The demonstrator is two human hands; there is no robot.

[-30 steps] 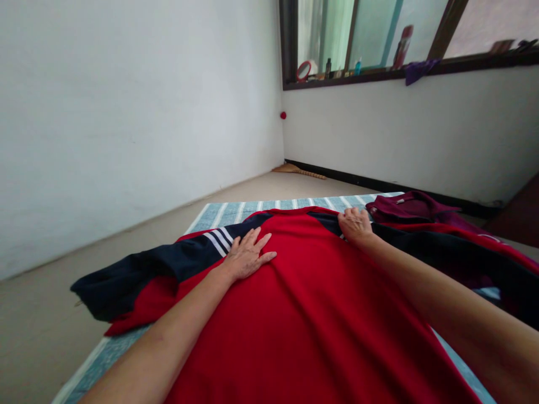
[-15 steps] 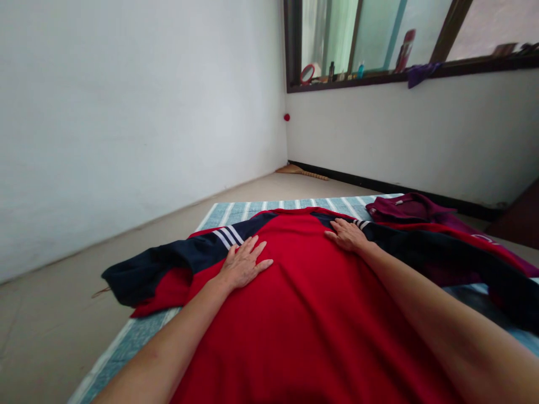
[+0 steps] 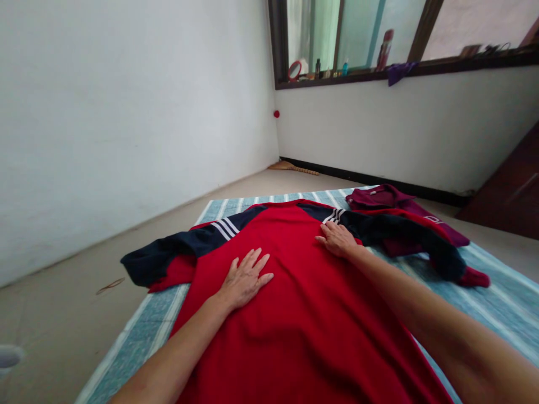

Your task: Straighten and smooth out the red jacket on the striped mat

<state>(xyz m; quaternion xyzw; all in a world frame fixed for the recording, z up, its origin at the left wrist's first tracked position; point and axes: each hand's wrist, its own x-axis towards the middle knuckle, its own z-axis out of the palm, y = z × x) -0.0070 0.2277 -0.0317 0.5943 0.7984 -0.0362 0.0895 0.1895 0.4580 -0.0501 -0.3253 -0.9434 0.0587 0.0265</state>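
Observation:
A red jacket (image 3: pixel 286 286) with dark navy sleeves and white shoulder stripes lies spread out in front of me, its collar at the far end. My left hand (image 3: pixel 246 279) rests flat on the left of its red body, fingers spread. On the right, below the striped shoulder, my right hand (image 3: pixel 337 238) lies with its fingers loosely extended on the cloth. Neither hand grasps the fabric. The left sleeve reaches past the edge of the striped sheet; the right sleeve lies partly over a maroon garment (image 3: pixel 379 196).
Beneath the clothes is a blue-and-white striped sheet (image 3: pixel 497 303). A broom (image 3: pixel 295 167) lies on the floor in the corner. Bottles, a round mirror (image 3: pixel 295 70) and a purple cloth (image 3: pixel 400 72) are on the window sill. Dark red furniture (image 3: pixel 505 188) stands at right.
Both hands have slid a little toward me over the jacket, staying flat. The view has shifted right, showing more of the right sleeve, its red cuff and the sheet.

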